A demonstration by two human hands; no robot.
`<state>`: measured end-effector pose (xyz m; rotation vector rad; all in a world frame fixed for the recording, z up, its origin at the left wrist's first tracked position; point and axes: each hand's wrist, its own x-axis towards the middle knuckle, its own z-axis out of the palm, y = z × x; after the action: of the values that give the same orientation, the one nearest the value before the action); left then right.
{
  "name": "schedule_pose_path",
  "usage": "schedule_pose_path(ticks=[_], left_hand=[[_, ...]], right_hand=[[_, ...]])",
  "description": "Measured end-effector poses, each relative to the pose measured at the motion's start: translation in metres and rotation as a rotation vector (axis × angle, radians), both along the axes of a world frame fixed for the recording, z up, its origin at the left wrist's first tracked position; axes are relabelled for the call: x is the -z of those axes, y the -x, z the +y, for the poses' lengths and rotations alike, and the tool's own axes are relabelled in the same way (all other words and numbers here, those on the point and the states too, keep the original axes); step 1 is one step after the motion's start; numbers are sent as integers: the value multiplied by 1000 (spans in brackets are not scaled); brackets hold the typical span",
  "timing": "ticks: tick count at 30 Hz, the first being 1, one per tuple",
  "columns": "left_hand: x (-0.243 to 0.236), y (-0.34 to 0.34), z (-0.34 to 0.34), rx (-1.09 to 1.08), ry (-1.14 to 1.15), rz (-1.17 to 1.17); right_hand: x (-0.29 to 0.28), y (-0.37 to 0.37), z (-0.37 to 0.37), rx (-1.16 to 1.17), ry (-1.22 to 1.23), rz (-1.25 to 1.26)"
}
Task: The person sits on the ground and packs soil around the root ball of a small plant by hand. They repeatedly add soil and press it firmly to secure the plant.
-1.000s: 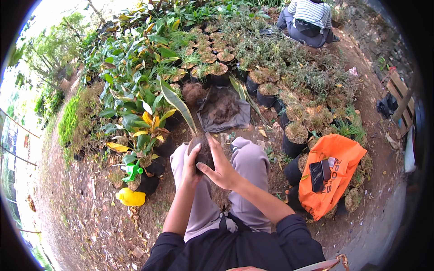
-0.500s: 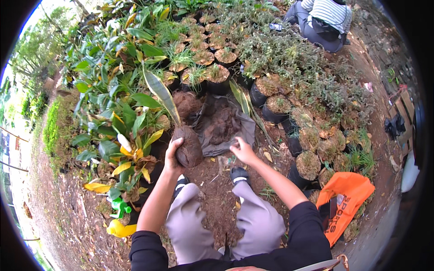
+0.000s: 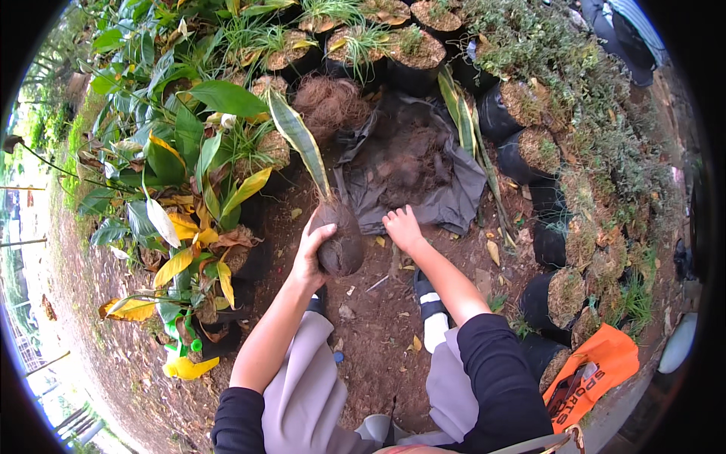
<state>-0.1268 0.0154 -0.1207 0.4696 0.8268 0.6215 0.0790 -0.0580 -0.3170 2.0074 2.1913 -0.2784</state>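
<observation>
My left hand (image 3: 311, 246) is wrapped round a snake plant's brown, oval, coconut-like base (image 3: 340, 253), its thumb across the front. One long green leaf with yellow edges (image 3: 299, 140) rises from the base, leaning left. At the near edge of a dark plastic sheet (image 3: 454, 208), the fingers of my right hand (image 3: 403, 229) are bent and closed on the edge; their tips are partly hidden. Loose brown fibre and soil (image 3: 404, 163) lie heaped on the sheet. Just beyond the snake plant sits a clump of brown fibre (image 3: 329, 106).
Cut snake plant leaves (image 3: 463, 121) lie right of the sheet. Black-bagged plants (image 3: 541, 151) line the far side and right; leafy plants (image 3: 181, 144) crowd the left. A green and yellow spray bottle (image 3: 185, 367) and an orange bag (image 3: 597, 371) lie nearby. Another person (image 3: 624, 34) is at upper right.
The view has tipped down and closer. My right hand, spread before, has come to the sheet's near edge and its fingers have curled in. My left hand still holds the snake plant.
</observation>
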Motion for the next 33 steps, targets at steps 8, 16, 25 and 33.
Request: schedule_pose_path(ticks=[8,16,25,33], left_hand=[[3,6,4,-60,81,-62],[11,14,1,-112,147,-12],[20,17,3,-106,187,-39],[18,17,2,-107,184,-7]], right_hand=[[5,9,5,105,46,86],[6,33,-15,146,-141,294],[21,6,-10,153,-139,209],[8,33,-19,80,-116,298]])
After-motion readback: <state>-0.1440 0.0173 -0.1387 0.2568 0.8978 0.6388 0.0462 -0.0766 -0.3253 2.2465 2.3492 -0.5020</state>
